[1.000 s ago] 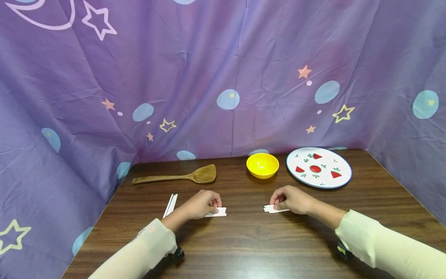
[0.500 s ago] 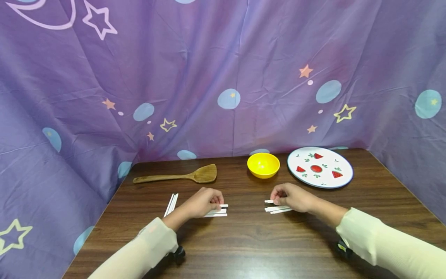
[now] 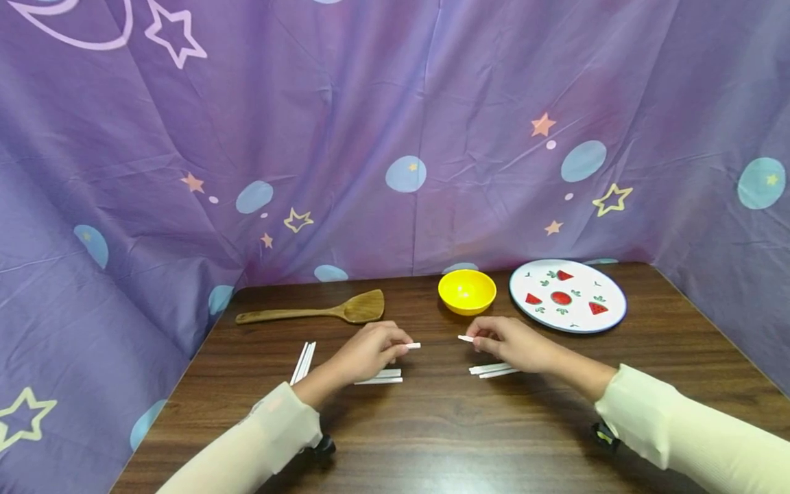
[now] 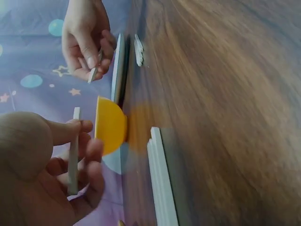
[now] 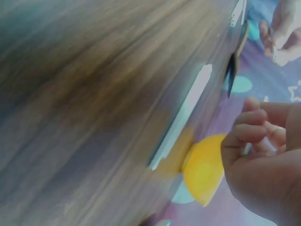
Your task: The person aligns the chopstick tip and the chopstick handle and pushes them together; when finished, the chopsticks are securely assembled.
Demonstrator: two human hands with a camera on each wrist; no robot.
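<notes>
1. Purple cloth [image 3: 345, 137] printed with stars, a moon and pale blue ovals fills the upper part of the head view, behind a dark brown wooden table [image 3: 432, 425] that takes up the lower part.
2. Left of the frame's middle, the left hand [image 3: 373, 350] pinches a white stick [image 3: 415, 345] between thumb and fingers; its tip points toward the centre. In the left wrist view this stick is clear of the tabletop.
3. Right of the middle, the right hand [image 3: 509, 343] pinches another white stick [image 3: 465, 337], whose tip points back toward the left one. The two tips are near each other but apart.
4. Just below the left hand lies a small bunch of sticks [image 3: 387, 376], partly hidden by it; a second small bunch [image 3: 494, 370] lies below the right hand, its far end hidden too.
5. At centre left, a slanting group of sticks [image 3: 302, 362] lies beside the left forearm.
6. Above that group, a wooden spatula [image 3: 338, 311] lies with its blade toward the right.
7. Slightly right of centre, a yellow bowl [image 3: 467, 305] stands upright beyond the hands.
8. Right of the bowl, near the cloth, is a white plate [image 3: 583, 278] with watermelon pictures and a blue rim.
9. Pale sleeves [image 3: 685, 418] enter from both lower corners.
</notes>
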